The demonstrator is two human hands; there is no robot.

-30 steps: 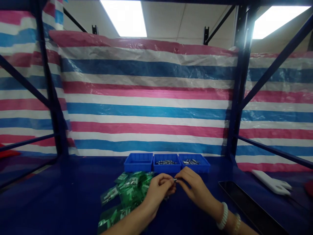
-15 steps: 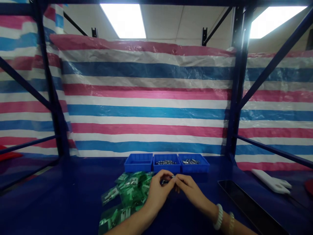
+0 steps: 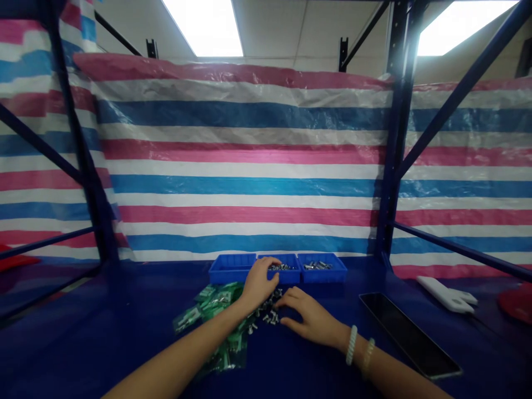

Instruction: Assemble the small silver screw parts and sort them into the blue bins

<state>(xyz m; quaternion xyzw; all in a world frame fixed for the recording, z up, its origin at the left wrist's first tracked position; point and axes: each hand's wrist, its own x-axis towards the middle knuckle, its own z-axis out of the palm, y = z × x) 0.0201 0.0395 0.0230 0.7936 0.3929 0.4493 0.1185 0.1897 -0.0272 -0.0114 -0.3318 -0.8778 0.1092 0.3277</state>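
Observation:
My left hand (image 3: 258,284) reaches over the front left of the middle blue bin (image 3: 294,278), which holds small metal pieces. Its thumb and fingers are apart, and I see nothing between them. Loose small metal parts that look like screws (image 3: 272,317) lie on the blue table below it. My right hand (image 3: 305,311) is at the right edge of these parts, thumb and forefinger spread, the fingertips close to them. Partly behind my left forearm is a pile of green-and-clear plastic packets (image 3: 220,302).
A blue bin (image 3: 233,275) stands on the left of the row, and another blue bin (image 3: 323,275) with metal pieces on the right. A dark phone-like slab (image 3: 409,335) and a white device (image 3: 446,295) lie at right. Blue rack posts (image 3: 393,138) frame a striped sheet.
My hands were together, pinching something small above the table. They have come apart: the left moved forward to the middle bin, the right dropped to the loose metal parts, now uncovered.

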